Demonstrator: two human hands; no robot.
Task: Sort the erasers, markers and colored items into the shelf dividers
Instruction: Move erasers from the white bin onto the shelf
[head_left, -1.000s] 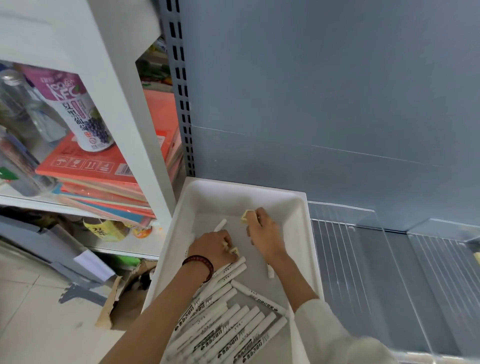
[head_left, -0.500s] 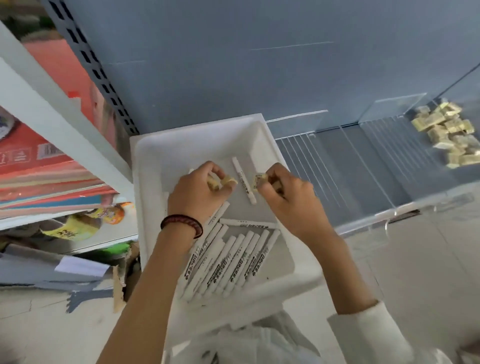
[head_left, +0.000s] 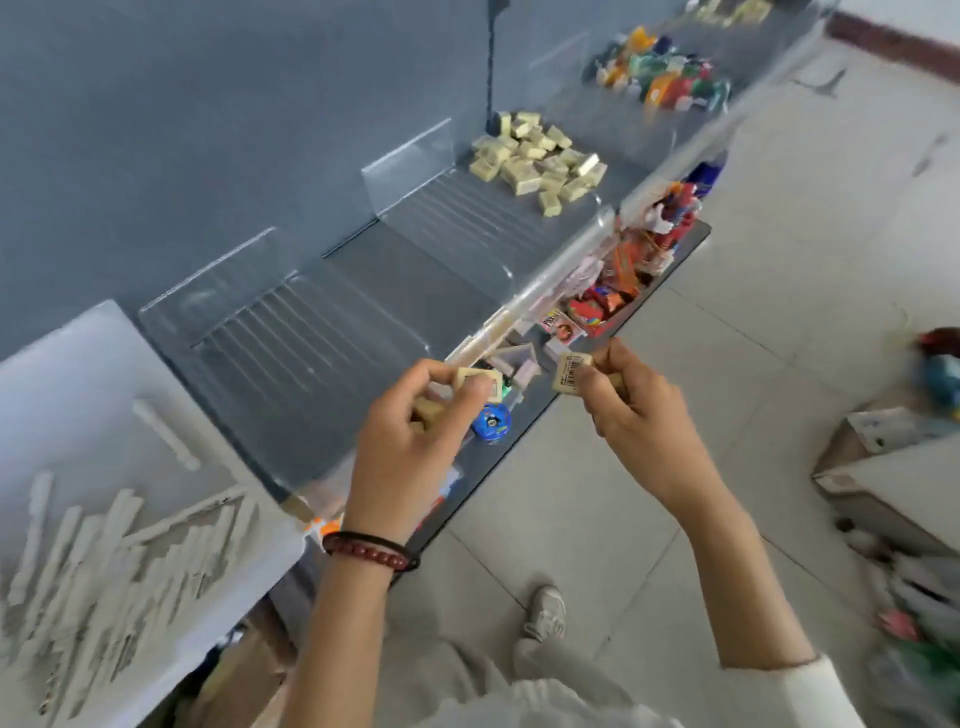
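Two separate pinches: left hand (head_left: 410, 436) on one eraser (head_left: 480, 383), right hand (head_left: 636, 415) on a barcoded eraser (head_left: 571, 371), both past the shelf (head_left: 441, 291) front edge, where a slack grip could drop them to the floor (head_left: 701, 338).

Only a barcode, digits illegible, shows on one eraser (head_left: 571, 375).

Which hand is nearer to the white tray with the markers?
Left. The left hand, gripping erasers, is to the right of the white tray; the right hand, pinching an eraser, is farther right.
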